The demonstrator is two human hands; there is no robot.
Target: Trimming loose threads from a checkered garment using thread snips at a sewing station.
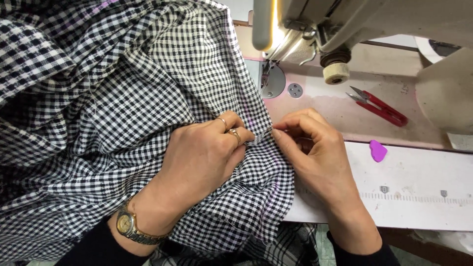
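Two bare hands meet at the edge of a black-and-white checked fabric, which lies heaped over the left half of the counter and spills off its near edge. The left hand rests knuckles-up on the cloth, fingers curled closed, pinching a fold of the fabric's edge between thumb and fingertips; two rings sit on its fingers and a metal wristwatch circles the wrist above a dark sleeve. The right hand lies just beside it on the counter, fingers bent inward and nearly closed, its fingertips touching the same fabric edge directly opposite the left hand's grip. Whether the right hand truly grips the cloth or only presses on it cannot be told, since the curled fingers hide the contact.

Behind the hands stands a sewing machine, its head lit by a bright lamp at the upper middle. The needle and presser foot hang above a round metal plate, close to the far edge of the fabric heap but apart from the pinched fold. Red thread snips lie on the machine bed to the right, well apart from both hands. A small purple heart-shaped piece, seemingly tailor's chalk, sits on the pale counter just right of the right hand. A printed measuring scale runs along the counter near its front edge.
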